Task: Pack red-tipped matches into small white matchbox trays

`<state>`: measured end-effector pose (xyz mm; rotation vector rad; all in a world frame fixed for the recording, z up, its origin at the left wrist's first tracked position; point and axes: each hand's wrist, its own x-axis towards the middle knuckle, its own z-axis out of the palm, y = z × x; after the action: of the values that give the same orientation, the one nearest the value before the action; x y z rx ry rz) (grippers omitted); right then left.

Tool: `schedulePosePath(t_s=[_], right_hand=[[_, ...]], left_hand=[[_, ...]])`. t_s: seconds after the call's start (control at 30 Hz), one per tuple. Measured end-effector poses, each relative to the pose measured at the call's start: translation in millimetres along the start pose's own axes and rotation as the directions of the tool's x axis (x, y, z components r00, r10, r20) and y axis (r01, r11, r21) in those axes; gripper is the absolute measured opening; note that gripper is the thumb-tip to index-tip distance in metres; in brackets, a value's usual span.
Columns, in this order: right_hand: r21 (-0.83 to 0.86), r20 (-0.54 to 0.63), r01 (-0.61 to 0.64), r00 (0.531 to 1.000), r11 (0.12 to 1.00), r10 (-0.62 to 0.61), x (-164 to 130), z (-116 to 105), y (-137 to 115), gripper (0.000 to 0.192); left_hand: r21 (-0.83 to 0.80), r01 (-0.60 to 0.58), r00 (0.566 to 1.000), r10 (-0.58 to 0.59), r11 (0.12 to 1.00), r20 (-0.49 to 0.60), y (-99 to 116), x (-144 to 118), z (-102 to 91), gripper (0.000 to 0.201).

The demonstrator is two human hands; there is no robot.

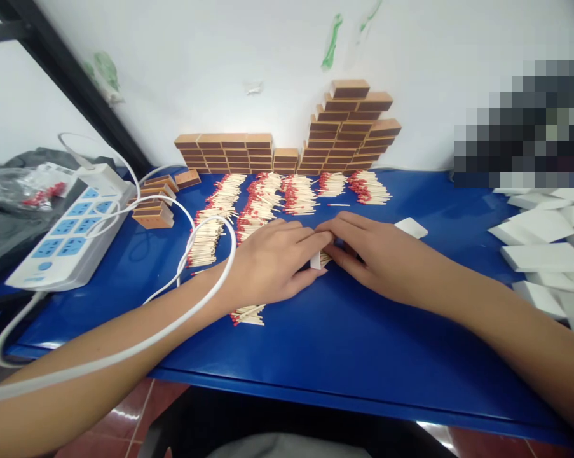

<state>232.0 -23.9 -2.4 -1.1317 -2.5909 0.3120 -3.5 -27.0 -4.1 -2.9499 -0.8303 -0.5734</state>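
My left hand [280,261] is closed on a small white matchbox tray [316,261], thumb below and fingers above it. My right hand [367,248] meets it fingertip to fingertip, closed round a small bunch of matches [326,257] at the tray's right end. The fingers hide most of the tray and the matches, so how far the matches lie inside cannot be made out. Behind and left of my hands, red-headed matches [253,216] lie in several rows on the blue table [363,356]. Some also show under my left wrist.
Brown matchboxes [339,133] stand stacked along the wall; a few more [154,213] sit at left. A white power strip [72,229] is there, its cable [205,292] looping over my left forearm. White trays [544,254] pile at right; one white piece [411,227] lies behind my right hand.
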Motion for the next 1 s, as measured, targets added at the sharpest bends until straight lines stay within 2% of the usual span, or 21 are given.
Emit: schedulePosePath(t_s=[0.37, 1.0], right_hand=[[0.010, 0.003, -0.007, 1.000, 1.000, 0.007, 0.5, -1.4, -1.2, 0.021], [0.017, 0.021, -0.012, 1.000, 1.000, 0.012, -0.1, -2.4, -1.3, 0.021]], left_hand=[[-0.006, 0.016, 0.999, -0.016, 1.000, 0.030, 1.1, 0.4, -3.8, 0.030], [0.005, 0.001, 1.000, -0.001, 1.000, 0.005, 0.6, -1.0, -2.5, 0.032]])
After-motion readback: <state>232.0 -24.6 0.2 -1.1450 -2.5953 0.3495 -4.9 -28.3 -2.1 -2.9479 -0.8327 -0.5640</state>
